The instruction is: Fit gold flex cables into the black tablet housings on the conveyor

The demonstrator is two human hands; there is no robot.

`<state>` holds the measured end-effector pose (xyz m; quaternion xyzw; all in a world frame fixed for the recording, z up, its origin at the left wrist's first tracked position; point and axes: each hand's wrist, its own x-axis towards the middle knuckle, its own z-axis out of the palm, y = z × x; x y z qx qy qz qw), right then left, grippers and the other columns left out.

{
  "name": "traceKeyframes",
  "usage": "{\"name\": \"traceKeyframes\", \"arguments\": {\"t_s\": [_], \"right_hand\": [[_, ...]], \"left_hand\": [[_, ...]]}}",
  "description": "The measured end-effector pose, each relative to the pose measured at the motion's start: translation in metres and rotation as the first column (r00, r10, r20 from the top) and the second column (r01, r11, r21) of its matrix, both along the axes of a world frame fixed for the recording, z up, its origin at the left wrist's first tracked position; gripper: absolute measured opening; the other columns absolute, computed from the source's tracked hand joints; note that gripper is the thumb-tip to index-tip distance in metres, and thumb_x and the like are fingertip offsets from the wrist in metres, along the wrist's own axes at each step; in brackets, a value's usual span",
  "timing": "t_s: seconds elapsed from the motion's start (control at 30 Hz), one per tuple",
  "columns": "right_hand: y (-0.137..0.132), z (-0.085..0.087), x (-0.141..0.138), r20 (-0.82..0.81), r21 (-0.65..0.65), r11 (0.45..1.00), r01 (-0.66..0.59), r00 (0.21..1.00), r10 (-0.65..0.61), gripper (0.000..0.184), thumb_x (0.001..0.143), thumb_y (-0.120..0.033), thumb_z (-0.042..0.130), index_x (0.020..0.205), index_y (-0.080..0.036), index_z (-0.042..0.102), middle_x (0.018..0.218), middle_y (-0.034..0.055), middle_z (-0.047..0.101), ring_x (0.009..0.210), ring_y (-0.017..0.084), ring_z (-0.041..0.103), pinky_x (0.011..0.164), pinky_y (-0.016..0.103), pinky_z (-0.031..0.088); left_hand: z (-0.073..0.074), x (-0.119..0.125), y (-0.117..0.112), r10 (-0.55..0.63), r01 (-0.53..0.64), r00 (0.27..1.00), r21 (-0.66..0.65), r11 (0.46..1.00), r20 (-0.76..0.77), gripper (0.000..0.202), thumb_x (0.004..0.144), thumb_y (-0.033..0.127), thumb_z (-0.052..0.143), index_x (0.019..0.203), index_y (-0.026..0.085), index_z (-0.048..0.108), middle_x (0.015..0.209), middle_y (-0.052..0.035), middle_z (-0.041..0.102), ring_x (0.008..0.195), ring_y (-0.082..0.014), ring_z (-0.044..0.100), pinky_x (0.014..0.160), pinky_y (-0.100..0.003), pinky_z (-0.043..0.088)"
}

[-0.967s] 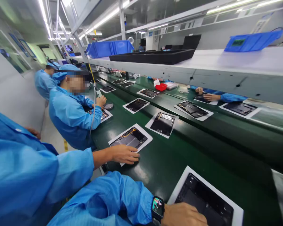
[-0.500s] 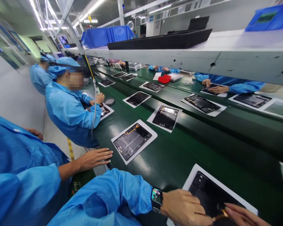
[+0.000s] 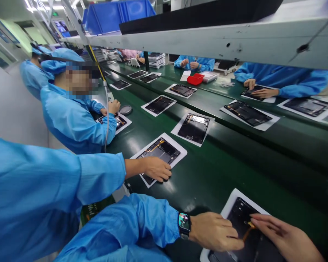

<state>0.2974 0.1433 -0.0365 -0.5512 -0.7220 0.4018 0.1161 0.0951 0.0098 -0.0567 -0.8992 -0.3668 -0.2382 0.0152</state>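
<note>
The opened tablet (image 3: 237,213) lies on the green surface (image 3: 207,182) just before us. We judge it light, stiff, but fragile inside, best held by its frame edges; its orange ribbon (image 3: 246,232) looks thin and soft. Our left hand (image 3: 215,236) rests flat on it, unclenched; our right hand (image 3: 287,240) reaches the ribbon, pinching or not we cannot tell.

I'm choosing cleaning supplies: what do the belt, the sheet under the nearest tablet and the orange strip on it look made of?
Belt: dark green rubber or plastic, semi-glossy; it shows soft bright reflections. Sheet: white, matte, thin, flat; paper or foam, unclear which. Strip: orange, thin, curved; probably flexible plastic film.
</note>
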Motion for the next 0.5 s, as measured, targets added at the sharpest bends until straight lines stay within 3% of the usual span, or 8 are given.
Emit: {"name": "traceKeyframes", "arguments": {"t_s": [0.07,0.13,0.33,0.5], "right_hand": [[-0.005,0.014,-0.011,-0.061,-0.174,0.984,0.020,0.998,-0.031,0.034,0.044,-0.052,0.073,0.065,-0.025,0.077,0.075,0.0114,0.075,0.073,0.031,0.073,0.065,0.032,0.060],[-0.008,0.019,-0.017,-0.097,-0.245,0.969,0.047,0.993,-0.073,0.033,0.042,-0.049,0.076,0.063,-0.025,0.076,0.075,0.0118,0.075,0.073,0.032,0.072,0.066,0.034,0.060],[-0.016,0.016,-0.013,-0.178,-0.185,0.982,0.049,0.981,-0.083,0.032,0.052,-0.050,0.075,0.069,-0.023,0.076,0.077,0.0109,0.075,0.074,0.031,0.071,0.069,0.037,0.058],[-0.021,0.022,-0.016,-0.183,-0.130,0.991,0.009,0.983,-0.033,0.029,0.067,-0.045,0.068,0.077,-0.019,0.074,0.078,0.0098,0.075,0.073,0.026,0.069,0.069,0.034,0.054]], "left_hand": [[-0.002,0.000,0.001,0.008,-0.008,1.000,0.013,1.000,0.015,0.029,0.096,0.021,0.044,0.096,0.016,0.072,0.077,-0.0050,0.063,0.069,-0.0125,0.058,0.052,-0.024,0.037],[-0.005,-0.001,0.001,0.010,-0.011,1.000,0.024,1.000,0.022,0.029,0.097,0.021,0.043,0.097,0.015,0.071,0.077,-0.0046,0.062,0.069,-0.0126,0.057,0.053,-0.024,0.037],[-0.006,-0.007,-0.003,0.010,-0.013,0.999,-0.055,0.998,-0.050,0.022,0.098,0.024,0.045,0.102,0.015,0.065,0.084,-0.0049,0.062,0.077,-0.0140,0.058,0.062,-0.026,0.039],[-0.001,-0.011,-0.005,0.021,-0.021,1.000,-0.083,0.996,-0.003,0.019,0.100,0.021,0.043,0.102,0.016,0.061,0.087,-0.0044,0.061,0.079,-0.0151,0.056,0.068,-0.027,0.042]]}}
